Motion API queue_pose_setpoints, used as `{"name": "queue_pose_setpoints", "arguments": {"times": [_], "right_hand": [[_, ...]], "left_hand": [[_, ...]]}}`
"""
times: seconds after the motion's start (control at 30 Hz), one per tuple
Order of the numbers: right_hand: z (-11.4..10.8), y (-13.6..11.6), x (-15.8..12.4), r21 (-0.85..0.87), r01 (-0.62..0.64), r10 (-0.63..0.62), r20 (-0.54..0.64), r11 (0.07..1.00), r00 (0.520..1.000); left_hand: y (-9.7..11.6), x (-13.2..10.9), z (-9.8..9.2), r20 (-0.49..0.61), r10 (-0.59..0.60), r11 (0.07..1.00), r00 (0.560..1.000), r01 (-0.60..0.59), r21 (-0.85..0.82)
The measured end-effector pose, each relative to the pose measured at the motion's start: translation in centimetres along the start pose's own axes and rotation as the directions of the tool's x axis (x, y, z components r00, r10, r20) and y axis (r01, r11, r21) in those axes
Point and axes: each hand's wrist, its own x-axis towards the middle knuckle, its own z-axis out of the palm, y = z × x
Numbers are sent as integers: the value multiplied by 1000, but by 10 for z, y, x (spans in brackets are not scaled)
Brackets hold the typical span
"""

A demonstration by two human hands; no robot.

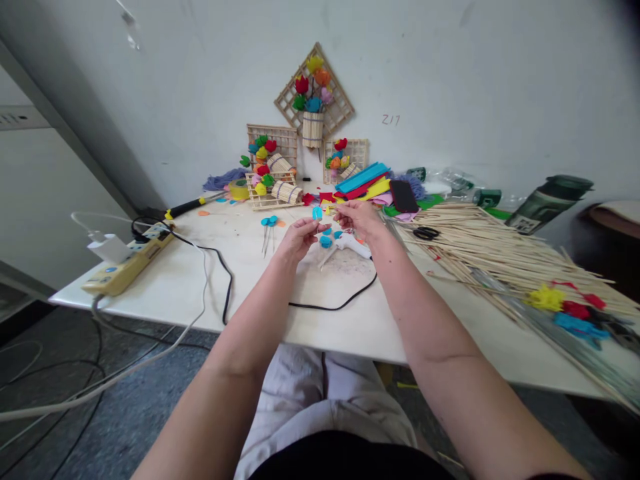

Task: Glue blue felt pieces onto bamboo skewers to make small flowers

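Near the middle of the white table, my left hand [301, 239] is closed, its fingertips just below a small blue felt piece [317, 213]. My right hand [359, 219] pinches close to a small yellow piece [329, 210]; its exact grip is too small to tell. The two hands are a little apart. Under them lie round blue felt pieces [325, 242] and a white glue gun [352, 246] with a black cord. Left of my left hand lie blue felt pieces on thin wires [269, 221].
Decorated stick lattices with felt flowers [313, 105] stand against the wall. Many wooden sticks [480, 237], black scissors [425, 233], a phone [403, 196] and a dark bottle [549, 204] are on the right. A power strip [125, 267] with trailing cords lies left.
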Motion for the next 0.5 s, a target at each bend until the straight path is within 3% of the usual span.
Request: {"name": "queue_pose_setpoints", "arguments": {"times": [0.23,0.5], "right_hand": [[11,12,7,-48,19,-19,1,999,1000],[12,11,6,121,-40,35,48,992,998]], "left_hand": [[-2,-2,4,71,-42,998,997,38,47],[0,-3,7,54,-13,999,998,11,32]]}}
